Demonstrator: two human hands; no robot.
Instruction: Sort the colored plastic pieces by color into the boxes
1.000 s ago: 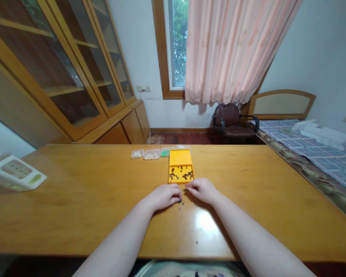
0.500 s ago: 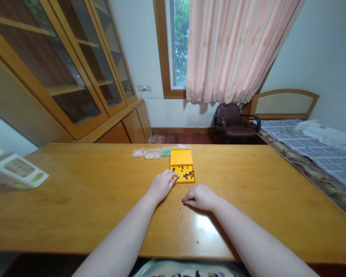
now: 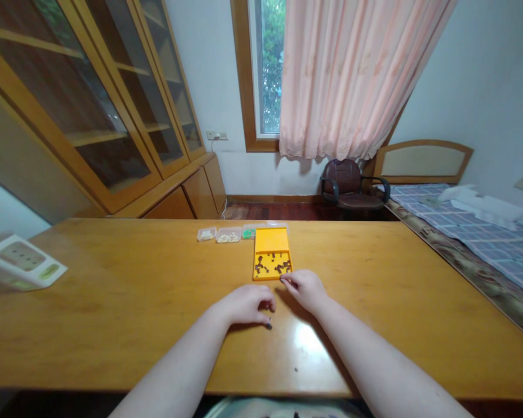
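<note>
A yellow box (image 3: 272, 240) lies with its lid folded back on the wooden table. Small dark brown pieces (image 3: 282, 267) are scattered over its tray, mostly at the left and right sides. My right hand (image 3: 307, 288) is at the box's front right corner, thumb and forefinger pinched; whatever is between the fingertips is too small to make out. My left hand (image 3: 247, 304) rests low over the table in front of the box, fingers curled and thumb held apart. A tiny piece shows close to that thumb. Another small dark piece (image 3: 296, 370) lies near the table's front edge.
Behind the box stand clear plastic containers with white pieces (image 3: 229, 238) and green pieces (image 3: 248, 233). A white device (image 3: 24, 261) is at the table's left. Beyond the table are a brown armchair (image 3: 351, 184), a bed (image 3: 457, 217) and a glass-fronted cabinet (image 3: 152, 174).
My left hand has left the box's tray and come back toward me, its thumb and fingers now apart. My right hand has moved forward to the box's front edge.
</note>
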